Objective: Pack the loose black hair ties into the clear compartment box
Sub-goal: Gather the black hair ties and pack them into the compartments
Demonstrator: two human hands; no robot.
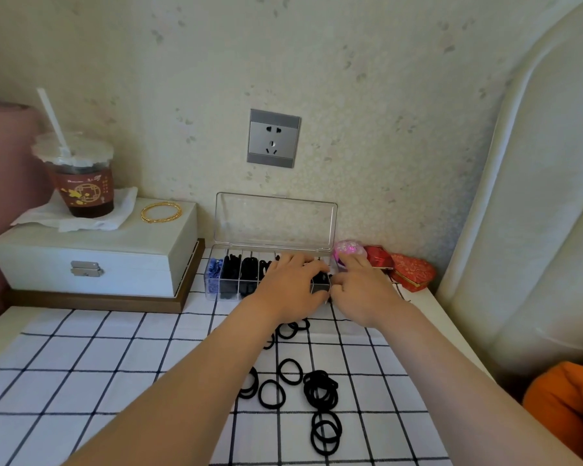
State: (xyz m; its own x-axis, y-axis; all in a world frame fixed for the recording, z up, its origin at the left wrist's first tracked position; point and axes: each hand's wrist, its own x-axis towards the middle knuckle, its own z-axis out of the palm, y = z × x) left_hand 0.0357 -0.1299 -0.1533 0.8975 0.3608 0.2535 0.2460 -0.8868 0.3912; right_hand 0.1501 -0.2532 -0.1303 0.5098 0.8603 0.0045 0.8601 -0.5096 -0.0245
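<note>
A lidded cup (81,183) with a straw stands on a tissue on top of a white latched case (91,250) at the far left of the bench (0,324). A gold bangle (161,212) lies beside it on the same case. To the right, against the wall, sits the clear compartment box (217,295) with its lid (276,220) standing upright. Its leftmost cell holds blue ties (213,274), and the next cells hold packed black ties (239,274).

The left hand (288,287) lies over the right half of the box. Its fingers reach forward, fairly straight and spread, and rest on the cells there, gripping nothing that shows. The right hand (364,290) is at the box's right end, with the forefinger stretched forward and the thumb by the front corner. Whether it has hold of anything cannot be told, as the other fingers are hidden.

The loose black hair ties (320,391) lie scattered on the checked cloth (115,364) between the forearms, some of them overlapping. Beyond the right hand are a pink glittery item (349,248) and red embroidered pouches (411,270).
</note>
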